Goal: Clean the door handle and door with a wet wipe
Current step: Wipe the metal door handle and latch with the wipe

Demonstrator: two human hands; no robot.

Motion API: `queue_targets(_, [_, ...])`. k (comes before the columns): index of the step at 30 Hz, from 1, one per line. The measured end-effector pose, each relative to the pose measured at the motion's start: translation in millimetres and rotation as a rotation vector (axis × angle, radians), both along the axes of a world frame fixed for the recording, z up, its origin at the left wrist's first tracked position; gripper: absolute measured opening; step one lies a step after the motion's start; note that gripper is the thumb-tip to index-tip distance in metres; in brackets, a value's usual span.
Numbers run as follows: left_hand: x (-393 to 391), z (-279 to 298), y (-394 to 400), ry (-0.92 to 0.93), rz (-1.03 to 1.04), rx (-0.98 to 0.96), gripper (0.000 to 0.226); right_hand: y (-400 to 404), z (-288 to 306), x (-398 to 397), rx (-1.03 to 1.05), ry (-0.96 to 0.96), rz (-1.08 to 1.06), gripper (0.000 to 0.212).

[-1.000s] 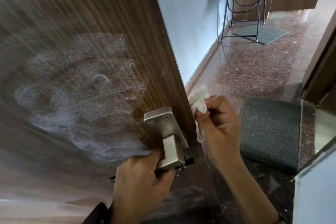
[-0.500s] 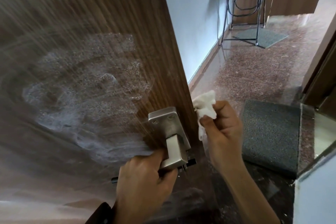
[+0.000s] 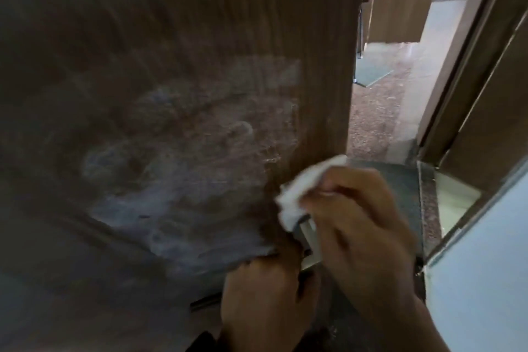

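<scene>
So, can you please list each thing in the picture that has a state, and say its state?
Wooden door: open, with a whitish wet smear on its face.
Metal door handle: mostly hidden by both hands.
Wet wipe: crumpled, pressed onto the handle's top.
Right hand: grips the wipe.
Left hand: curled round the handle from below.
Grey doormat: flat on the floor beyond the door.

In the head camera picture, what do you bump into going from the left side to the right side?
Smeary white patch on the door → left hand → wet wipe → right hand → grey doormat → door frame
</scene>
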State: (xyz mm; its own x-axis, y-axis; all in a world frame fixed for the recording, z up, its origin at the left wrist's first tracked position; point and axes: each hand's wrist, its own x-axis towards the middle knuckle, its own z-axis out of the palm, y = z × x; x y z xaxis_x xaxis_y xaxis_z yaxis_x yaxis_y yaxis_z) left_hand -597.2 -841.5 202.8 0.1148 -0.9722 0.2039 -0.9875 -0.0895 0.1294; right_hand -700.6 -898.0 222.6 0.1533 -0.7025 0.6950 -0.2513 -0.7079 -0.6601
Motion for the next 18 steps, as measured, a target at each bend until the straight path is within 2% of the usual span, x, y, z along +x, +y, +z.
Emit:
queue_targets(2, [2,1,1,-0.010,-0.019,0.034,0.037,11,-12,3,-0.084,0.015,-0.247,0.011])
queue_targets(6, [6,4,4,0.027,-0.101,0.003,0.028,28,-6,22,-0.149,0.128,-0.389,0.008])
queue_targets(11, [12,14,17,0.028,-0.134,0.062,0.026,38,-9,19,0.076,0.058,-0.525,0.018])
queue_targets(13, [10,12,20,0.131,-0.221,0.034,0.023,46,-4,18,0.077,0.156,-0.554,0.020])
queue_targets(15, [10,5,23,0.251,-0.362,0.030,0.025,61,4,19,0.028,0.337,-0.572,0.014])
queue_targets(18, [8,0,30,0.266,-0.442,-0.048,0.024,86,13,20,0.130,0.510,-0.609,0.012])
